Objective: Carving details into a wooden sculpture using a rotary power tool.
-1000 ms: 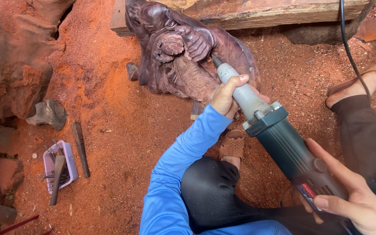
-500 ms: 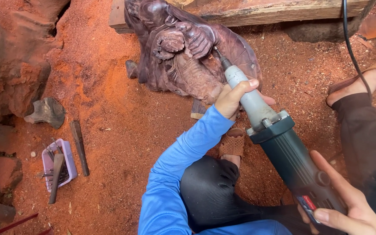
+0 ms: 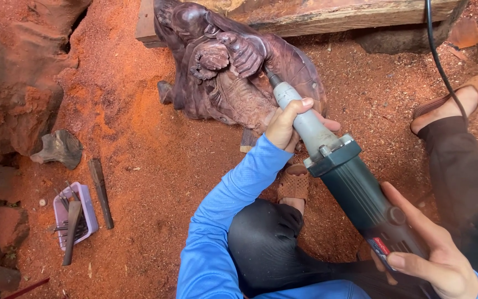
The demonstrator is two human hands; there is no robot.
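Head view: one dark, glossy wood carving [image 3: 233, 72] lies on red sawdust. One die grinder [image 3: 338, 166], with a grey neck and a teal body, touches the carving's right side. The left hand [image 3: 286, 124] wraps its neck; the right hand [image 3: 432, 249] clasps its rear. Left of the carving sits one lilac tray [image 3: 87, 207] of thin metal bits.

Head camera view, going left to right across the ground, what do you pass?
Lilac tray of small tools → dark wooden carving → left hand on the grinder's grey neck → green die grinder → right hand → sandalled foot.
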